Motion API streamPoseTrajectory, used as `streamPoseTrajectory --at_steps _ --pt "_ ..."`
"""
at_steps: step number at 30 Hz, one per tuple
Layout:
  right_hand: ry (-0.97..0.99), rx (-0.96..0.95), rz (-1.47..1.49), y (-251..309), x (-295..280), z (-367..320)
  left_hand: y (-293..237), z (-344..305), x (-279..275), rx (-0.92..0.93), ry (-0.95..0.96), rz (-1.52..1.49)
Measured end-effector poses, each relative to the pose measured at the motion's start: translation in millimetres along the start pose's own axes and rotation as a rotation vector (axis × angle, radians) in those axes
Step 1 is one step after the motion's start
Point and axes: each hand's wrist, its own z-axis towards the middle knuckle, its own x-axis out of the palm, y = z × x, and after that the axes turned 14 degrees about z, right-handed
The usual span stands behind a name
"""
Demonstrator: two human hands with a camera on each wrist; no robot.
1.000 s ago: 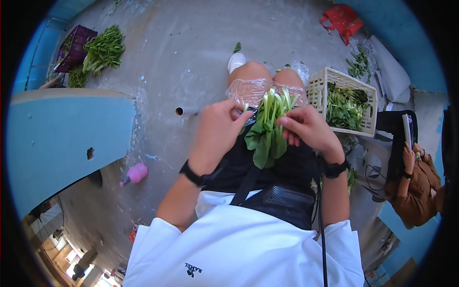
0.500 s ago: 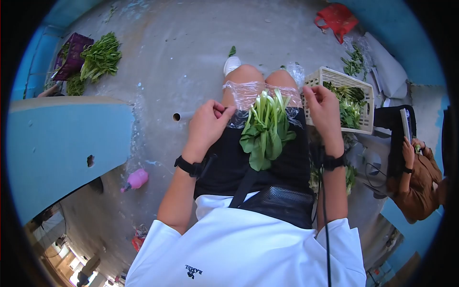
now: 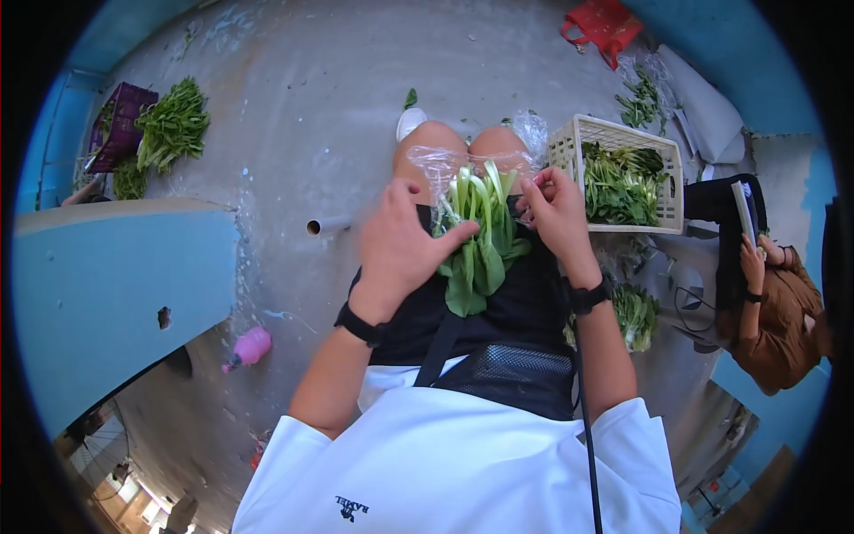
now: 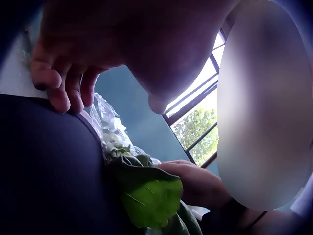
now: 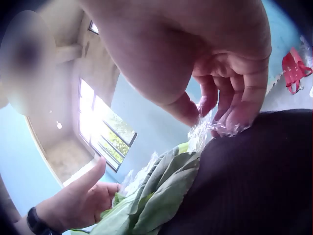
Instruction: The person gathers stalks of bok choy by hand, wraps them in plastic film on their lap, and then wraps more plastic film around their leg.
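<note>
Lying along the middle of the lap (image 3: 516,303) in the head view, a bunch of greens (image 3: 480,236) has its pale stalks toward the knee edge and its leaves toward the waist. Clear plastic wrap (image 3: 436,163) shows around the stalk end, over the thighs. The left hand (image 3: 398,238) is wide, with its thumb stretched toward the stalks from the lap's left edge; the right hand (image 3: 559,212) is narrow, near the lap's right edge. A white crate (image 3: 566,142) with more greens inside its walls stands on the floor (image 3: 294,98) beside the right knee, and a red bag (image 3: 607,31) lies beyond the crate's far edge. Near the floor's far left corner, a leafy heap (image 3: 173,125) sits against a purple crate (image 3: 124,125). From the left wrist, the left hand's fingers bend down by the lap's edge, the thumb well apart; whether they touch the wrap, I cannot tell. A broad leaf (image 4: 151,196) fills the lower middle. From the right wrist, the right hand's thumb and fingers pinch crumpled wrap just above the lap, next to the leaves, with the left hand across the bunch, thumb raised.
</note>
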Motion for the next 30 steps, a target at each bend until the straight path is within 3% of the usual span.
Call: streamPoseTrajectory --at_steps 1,4,5,7,13,17,19,24,26,30 --pt "-0.019 0.099 0.098 5 3 -4 -6 0 5 0.008 0.009 0.042" --pt "0.006 0.007 -0.061 2 5 -7 -9 5 10 0.008 0.041 0.067" --pt "0.005 0.006 -0.059 -1 4 -4 -1 6 15 -0.023 0.081 -0.012" --pt "-0.057 -0.209 -0.257 -4 1 0 11 3 22 -0.049 0.132 -0.085" --pt "-0.012 -0.160 -0.296 3 -5 2 32 -4 10 -0.322 0.167 -0.607" --pt "0.025 -0.232 -0.277 -18 -11 8 28 -6 3 -0.304 0.163 -0.628" --pt "0.060 -0.132 -0.226 -20 -13 10 12 -4 -5 -0.093 0.031 -0.281" --pt "0.066 -0.016 -0.138 -15 -10 7 -30 10 2 0.098 0.005 -0.215" --pt "0.063 -0.021 -0.162 -15 -11 8 -44 16 11 0.158 0.132 -0.231" --pt "0.079 0.010 -0.102 -14 -12 7 -49 18 33 0.285 0.194 -0.083"
